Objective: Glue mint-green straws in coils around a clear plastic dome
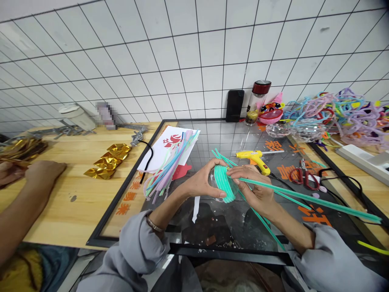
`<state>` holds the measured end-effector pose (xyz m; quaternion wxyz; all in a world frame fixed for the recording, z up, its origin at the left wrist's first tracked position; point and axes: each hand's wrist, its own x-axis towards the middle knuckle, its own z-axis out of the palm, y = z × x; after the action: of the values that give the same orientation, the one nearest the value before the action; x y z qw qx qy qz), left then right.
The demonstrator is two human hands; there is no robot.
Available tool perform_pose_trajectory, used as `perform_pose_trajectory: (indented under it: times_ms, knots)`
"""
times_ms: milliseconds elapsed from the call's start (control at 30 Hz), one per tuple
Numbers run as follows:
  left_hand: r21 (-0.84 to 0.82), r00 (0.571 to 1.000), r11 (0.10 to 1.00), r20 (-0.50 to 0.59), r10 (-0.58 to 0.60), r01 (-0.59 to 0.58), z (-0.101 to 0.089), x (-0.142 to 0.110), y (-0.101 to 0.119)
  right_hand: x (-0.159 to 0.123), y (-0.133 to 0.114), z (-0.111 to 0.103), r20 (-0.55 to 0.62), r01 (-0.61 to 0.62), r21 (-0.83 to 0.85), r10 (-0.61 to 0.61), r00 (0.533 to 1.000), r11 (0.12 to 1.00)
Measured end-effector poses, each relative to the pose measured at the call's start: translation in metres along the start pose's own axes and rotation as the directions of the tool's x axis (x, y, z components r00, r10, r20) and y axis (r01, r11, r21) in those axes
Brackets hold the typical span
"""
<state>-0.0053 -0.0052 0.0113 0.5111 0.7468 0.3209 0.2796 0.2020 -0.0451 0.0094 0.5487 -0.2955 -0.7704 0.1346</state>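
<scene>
My left hand (200, 181) is closed round a clear, rounded plastic piece (224, 184) with rows of turquoise pipe cleaner wrapped about it. Fingers of my right hand (258, 192) pinch a turquoise pipe cleaner (306, 197) against the wrapped side; its long end runs off to the right. More turquoise pipe cleaners lie on the dark glass mat beneath my hands. Just behind my right hand rests a yellow hot glue gun (254, 156). Red-handled scissors (300, 177) lie farther right. Left of my hands is a bundle of pastel pipe cleaners (173, 164) on white paper (162, 140).
A glass tea bottle (257, 103) and a dark phone (235, 106) stand by the tiled wall. Tangled pipe cleaners (343, 111) and a white power strip (366, 162) are at right. At left, another person's hand (42, 176) is near gold foil pieces (111, 161).
</scene>
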Motion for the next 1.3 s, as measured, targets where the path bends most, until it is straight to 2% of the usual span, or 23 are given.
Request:
perform_pose_trajectory:
  times_ms: [133,433,733,1300]
  knots:
    - [-0.01,1.0,1.0,0.005,0.014,-0.013,0.001,0.0,0.002,0.0,0.0,0.001,-0.014,0.006,-0.007,-0.006,1.0,1.0]
    - [0.089,0.983,0.981,-0.052,0.175,-0.17,0.002,0.002,0.001,-0.003,0.003,0.001,0.006,0.005,-0.01,-0.005,1.0,1.0]
    - [0.124,0.983,0.979,-0.063,0.172,-0.163,0.002,0.001,-0.002,-0.003,0.006,0.001,0.0,0.018,-0.012,-0.018,1.0,1.0]
    - [0.195,0.961,0.944,-0.026,0.276,-0.266,0.001,0.003,-0.01,-0.004,0.005,0.0,0.012,-0.004,-0.019,0.004,1.0,1.0]
